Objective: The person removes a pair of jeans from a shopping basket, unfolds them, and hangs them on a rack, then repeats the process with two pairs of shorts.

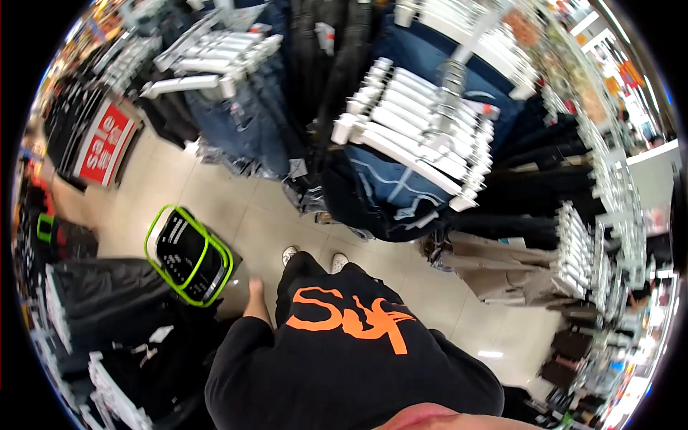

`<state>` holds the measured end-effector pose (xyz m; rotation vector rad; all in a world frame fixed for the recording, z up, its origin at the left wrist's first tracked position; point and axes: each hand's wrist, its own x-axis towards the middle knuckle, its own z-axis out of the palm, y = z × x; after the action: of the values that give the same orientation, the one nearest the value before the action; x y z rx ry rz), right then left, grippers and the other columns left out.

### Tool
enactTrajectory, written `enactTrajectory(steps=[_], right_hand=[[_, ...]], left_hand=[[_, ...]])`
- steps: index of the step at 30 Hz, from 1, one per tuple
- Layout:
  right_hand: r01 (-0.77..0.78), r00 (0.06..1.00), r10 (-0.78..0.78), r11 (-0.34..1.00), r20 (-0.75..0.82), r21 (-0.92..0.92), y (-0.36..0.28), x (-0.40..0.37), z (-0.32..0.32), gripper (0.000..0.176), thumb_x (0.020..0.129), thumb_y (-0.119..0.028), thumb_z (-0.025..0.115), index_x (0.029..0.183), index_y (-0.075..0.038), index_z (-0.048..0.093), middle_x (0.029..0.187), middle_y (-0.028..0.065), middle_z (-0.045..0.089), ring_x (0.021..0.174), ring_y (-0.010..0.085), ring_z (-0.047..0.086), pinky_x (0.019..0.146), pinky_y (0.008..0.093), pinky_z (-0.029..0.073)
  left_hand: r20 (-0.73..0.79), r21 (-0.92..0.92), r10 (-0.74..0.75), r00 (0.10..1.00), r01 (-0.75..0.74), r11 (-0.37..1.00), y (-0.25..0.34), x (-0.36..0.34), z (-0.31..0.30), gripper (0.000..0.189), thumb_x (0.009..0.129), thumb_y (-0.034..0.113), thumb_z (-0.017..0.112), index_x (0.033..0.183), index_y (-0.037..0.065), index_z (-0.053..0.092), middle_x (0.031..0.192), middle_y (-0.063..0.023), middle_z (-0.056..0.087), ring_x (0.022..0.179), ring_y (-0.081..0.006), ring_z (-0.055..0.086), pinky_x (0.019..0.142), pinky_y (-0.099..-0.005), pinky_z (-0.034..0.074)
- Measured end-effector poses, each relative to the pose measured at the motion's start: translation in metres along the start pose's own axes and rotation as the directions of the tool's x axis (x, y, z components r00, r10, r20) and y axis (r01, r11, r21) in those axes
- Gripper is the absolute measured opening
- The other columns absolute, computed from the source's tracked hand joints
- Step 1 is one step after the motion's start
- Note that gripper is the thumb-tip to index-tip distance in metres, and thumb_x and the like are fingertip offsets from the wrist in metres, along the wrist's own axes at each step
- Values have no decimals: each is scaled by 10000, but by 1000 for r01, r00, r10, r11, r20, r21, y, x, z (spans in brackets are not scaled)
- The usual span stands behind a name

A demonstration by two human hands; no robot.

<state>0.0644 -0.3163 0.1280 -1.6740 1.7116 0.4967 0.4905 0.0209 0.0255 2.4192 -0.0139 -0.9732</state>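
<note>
My left hand (256,287) hangs low beside my body, small and partly foreshortened, with its fingers too unclear to make out. Nearest to it is a black shopping basket (188,247) with a bright green rim and handles, standing to its left. My right hand is out of sight; only the black sleeve on that side shows. In front of me hang blue jeans (394,179) on a rack with a row of white hangers (423,122). More jeans (240,118) hang at the upper left.
A red sale sign (107,145) stands at the left by dark clothes. Beige trousers (502,265) hang on white hangers at the right. Dark garments (107,294) hang close at the lower left. Pale floor tiles (247,222) show around my shoes (338,263).
</note>
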Motion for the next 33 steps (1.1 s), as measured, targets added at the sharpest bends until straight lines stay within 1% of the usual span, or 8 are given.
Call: enactTrajectory(steps=[10,19,23,25,26,29,31,33], right_hand=[[230,957,-152,917,247,-326,-90,20,-18,161,809,-217,412,867,-79,472,704,73,445,563,192,401,508,287,321],[409,835,-532,771,141,488,-473,-5,6,299,804,-282,414,1034,-106,491,792,92,582,607,175,563,453,271,432],[539,591,-760,622,271,569,-551,-73,80,321,824,-258,404,1099,-104,464,883,102,579,665,173,565,538,289,454],[785,349,-811,527,470,326,-554,-99,127,295,812,-193,432,1079,-78,482,915,103,577,704,154,559,587,280,453],[995,31,-925,64,380,75,-544,-80,167,266,800,-124,436,1045,-48,504,895,99,582,697,150,547,594,270,445],[959,268,-741,268,615,-94,-502,-136,214,288,737,-153,459,991,-53,548,859,180,570,859,296,547,763,350,419],[891,-320,-491,-447,810,81,-496,-132,229,290,730,-144,452,989,-61,552,833,179,575,834,307,552,745,361,427],[963,-206,-494,-257,845,84,-527,-156,233,294,727,-141,451,993,-66,551,844,178,578,831,301,555,744,354,429]], left_hand=[[263,156,-383,885,353,923,-113,-202,2,351,779,244,431,1067,60,511,1023,-135,543,897,-237,537,727,-352,427],[173,214,-61,983,23,977,-127,-125,-99,359,720,244,500,1040,86,540,994,-151,559,918,-280,540,785,-346,432],[-378,-751,-331,865,-77,655,-100,-118,-166,238,780,131,443,997,78,525,772,-40,585,597,-97,522,510,-245,430],[-428,-795,-426,797,-108,597,-96,-105,-166,230,785,116,431,991,76,526,775,-34,585,598,-98,521,513,-237,427],[-469,-819,-504,725,-145,555,-95,-99,-165,224,789,102,420,984,73,527,779,-29,584,599,-99,520,515,-229,423],[-228,-934,-517,825,-36,355,-97,-84,-118,223,781,83,412,976,76,520,769,-50,582,601,-110,517,540,-236,433],[-366,-593,-340,866,64,803,-113,-73,-60,236,751,107,460,970,56,532,761,-65,584,680,-133,539,625,-253,443],[-296,-721,-447,844,110,684,-115,-76,-77,237,750,123,459,961,57,545,784,-87,590,725,-164,550,663,-268,438]])
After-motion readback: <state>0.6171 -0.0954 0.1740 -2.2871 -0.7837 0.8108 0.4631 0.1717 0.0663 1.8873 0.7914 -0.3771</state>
